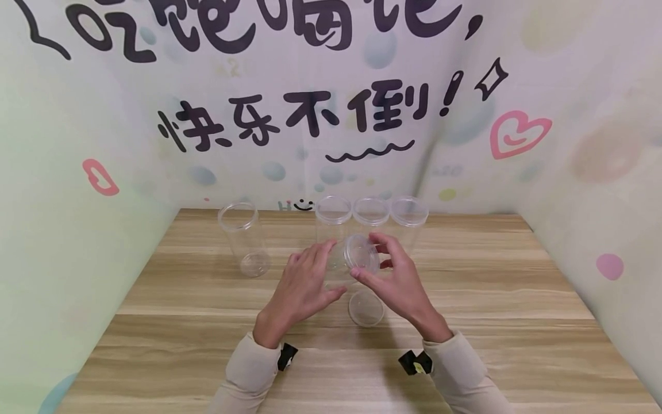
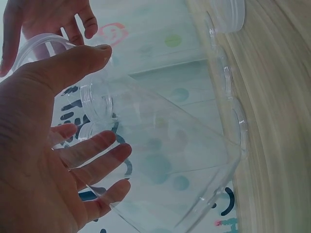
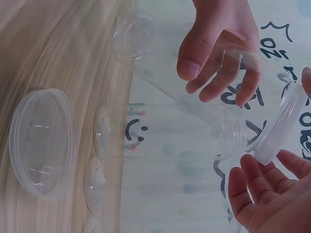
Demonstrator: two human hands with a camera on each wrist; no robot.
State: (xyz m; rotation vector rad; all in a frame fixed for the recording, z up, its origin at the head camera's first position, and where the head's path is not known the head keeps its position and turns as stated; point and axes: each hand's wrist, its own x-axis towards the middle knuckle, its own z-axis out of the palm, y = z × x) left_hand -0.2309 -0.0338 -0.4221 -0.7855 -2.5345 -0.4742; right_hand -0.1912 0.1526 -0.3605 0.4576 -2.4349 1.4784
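Observation:
In the head view my left hand grips a clear plastic jar round its side, tilted above the table. The left wrist view shows the thumb on one side of the jar and the fingers on the other. At the jar's mouth end, my right hand holds the clear lid by its rim between thumb and fingers. From the right wrist the lid appears at the mouth; whether it is seated fully, I cannot tell. Below the hands, another round clear lid lies flat on the table.
Three upright clear jars stand in a row at the back: one left, one middle, one right. A separate clear jar stands at the left. Behind the wooden table hangs a printed backdrop.

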